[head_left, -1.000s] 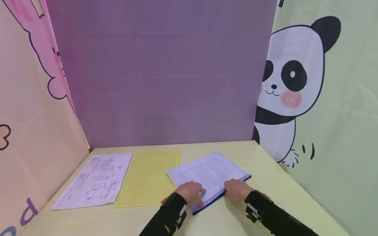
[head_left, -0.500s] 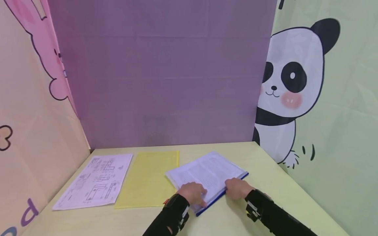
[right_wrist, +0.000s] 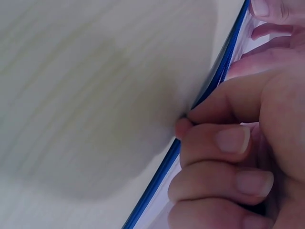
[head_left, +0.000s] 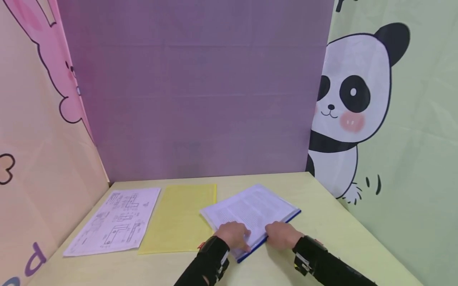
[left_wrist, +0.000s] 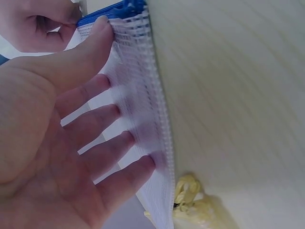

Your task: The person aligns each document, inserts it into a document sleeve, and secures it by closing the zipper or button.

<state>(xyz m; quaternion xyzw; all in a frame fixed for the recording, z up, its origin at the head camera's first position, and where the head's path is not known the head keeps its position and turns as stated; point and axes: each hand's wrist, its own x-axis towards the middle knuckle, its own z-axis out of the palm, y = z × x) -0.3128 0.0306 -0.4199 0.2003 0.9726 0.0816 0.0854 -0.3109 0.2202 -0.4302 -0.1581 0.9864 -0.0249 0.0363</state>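
A clear mesh-edged pouch (head_left: pixel 252 210) with printed pages inside lies tilted on the table, its blue zipper edge (head_left: pixel 255 250) facing the person. The left hand (head_left: pixel 233 235) rests on the pouch's near left corner. Seen from the left wrist, its fingers (left_wrist: pixel 102 150) are spread and nearly straight against the mesh (left_wrist: pixel 138 86), thumb by the blue zipper (left_wrist: pixel 107 13). At mid-edge, the right hand (head_left: pixel 282 235) pinches the zipper; in the right wrist view, thumb and forefinger of this hand (right_wrist: pixel 233 152) meet at the blue strip (right_wrist: pixel 155 186), its other fingers curled.
Left of the pouch lies a yellow folder (head_left: pixel 179 218), its right side close to the pouch and left hand. Farther left is a sheet with technical drawings (head_left: pixel 116 222). A purple panel (head_left: pixel 200 91) rises behind the table; a panda-printed wall (head_left: pixel 404 159) stands right.
The right hand has slid left and toward the person along the zipper edge, closer to the left hand. Earlier, the pouch shifted slightly; the left hand stays at its corner.
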